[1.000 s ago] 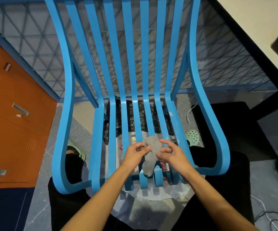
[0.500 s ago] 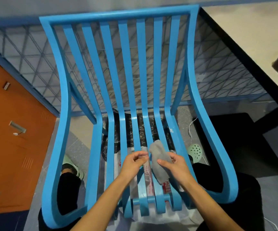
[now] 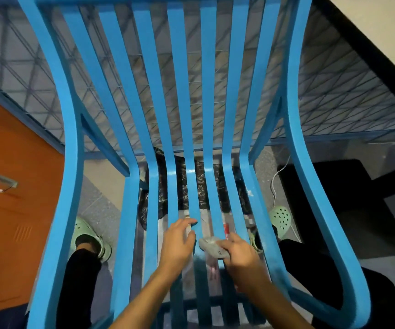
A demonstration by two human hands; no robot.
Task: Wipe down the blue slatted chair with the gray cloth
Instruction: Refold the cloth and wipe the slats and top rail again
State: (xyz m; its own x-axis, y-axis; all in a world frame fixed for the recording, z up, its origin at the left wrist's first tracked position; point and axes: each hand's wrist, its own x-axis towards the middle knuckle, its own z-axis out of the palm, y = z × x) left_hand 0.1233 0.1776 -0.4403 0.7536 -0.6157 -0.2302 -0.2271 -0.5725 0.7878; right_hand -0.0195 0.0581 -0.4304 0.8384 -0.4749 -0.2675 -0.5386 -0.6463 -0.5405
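Nearer now, right hand (image 3: pixel 236 255) grips gray cloth (image 3: pixel 212 245) on chair (image 3: pixel 206 91) (orange cabinet (image 3: pixel 14 186) beside).

The speckled floor (image 3: pixel 101 203) bears the blue slatted chair (image 3: pixel 73 162), black plastic (image 3: pixel 182 186) (crinkled) and a white cable (image 3: pixel 277 173).

Dim indoor light, faint glare on chair slats (image 3: pixel 175 173) at centre, motion blur at 6 o'clock, fisheye bend at 3 & 9.
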